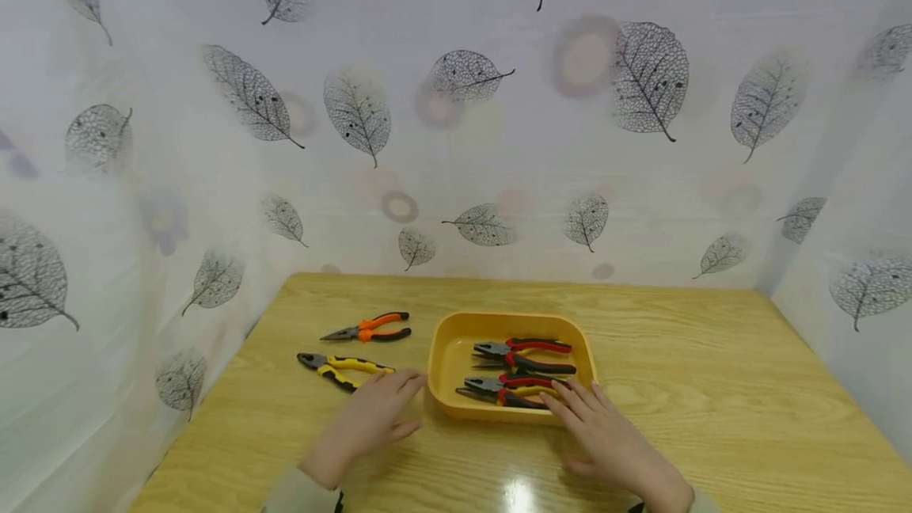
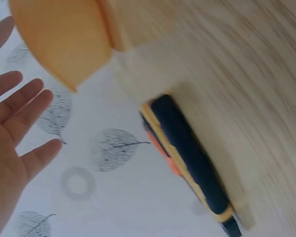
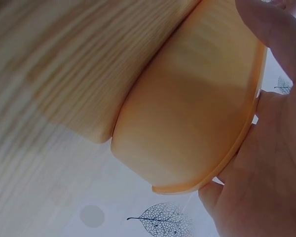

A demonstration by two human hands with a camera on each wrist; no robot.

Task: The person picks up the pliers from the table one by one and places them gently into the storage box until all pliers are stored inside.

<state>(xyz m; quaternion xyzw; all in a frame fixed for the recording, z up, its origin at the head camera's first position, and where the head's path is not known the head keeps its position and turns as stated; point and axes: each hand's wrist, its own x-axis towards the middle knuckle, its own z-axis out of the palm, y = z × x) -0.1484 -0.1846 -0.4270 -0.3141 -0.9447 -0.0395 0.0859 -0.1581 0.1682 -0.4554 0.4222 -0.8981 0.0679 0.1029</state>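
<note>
A yellow-orange plastic tray (image 1: pixel 443 355) stands on the table with several pliers (image 1: pixel 523 356) in it, their handles red and black with some yellow. My right hand (image 1: pixel 606 434) lies over the tray's front right rim, fingers stretched above the handles; in the right wrist view the fingers reach across the rim (image 3: pixel 237 153). My left hand (image 1: pixel 374 418) is just left of the tray, its fingers spread and holding nothing. Beside it lie yellow-and-black combination pliers (image 1: pixel 345 366), their handle ends partly behind the hand. Farther back are orange-and-black long-nose pliers (image 1: pixel 370 328).
The wood-grain table (image 1: pixel 684 362) extends to both sides of the tray. A white cloth (image 1: pixel 456 157) printed with grey leaves hangs behind the table and along its sides.
</note>
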